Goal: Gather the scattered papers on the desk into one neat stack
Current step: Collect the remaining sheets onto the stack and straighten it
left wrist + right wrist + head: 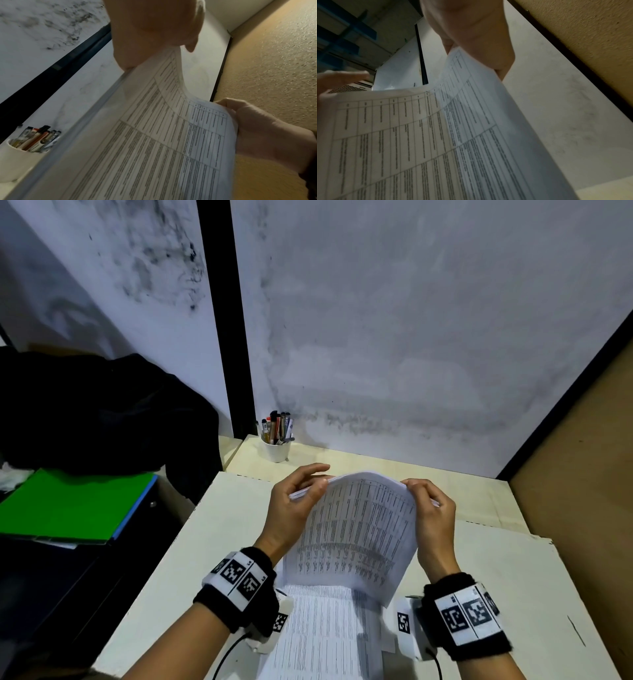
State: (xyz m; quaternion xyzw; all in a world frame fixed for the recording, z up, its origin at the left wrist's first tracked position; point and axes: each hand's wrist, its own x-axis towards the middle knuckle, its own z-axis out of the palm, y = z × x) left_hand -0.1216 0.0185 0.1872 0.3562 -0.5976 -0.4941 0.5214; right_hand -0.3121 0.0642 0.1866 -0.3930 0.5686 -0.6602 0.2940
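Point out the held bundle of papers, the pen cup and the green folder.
held papers (356, 529): head view, middle of the printed top sheet.
pen cup (276, 451): head view, white outer wall of the cup.
green folder (68, 505): head view, middle of its green cover.

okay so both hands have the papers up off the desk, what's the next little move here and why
Probably tap the held papers edge-down on the desk to square them. The left hand and right hand each pinch a top corner, the sheets bow between them, and their edges look fanned at the left grip. More printed sheets lie on the desk below, so the squared bundle could then go onto those.
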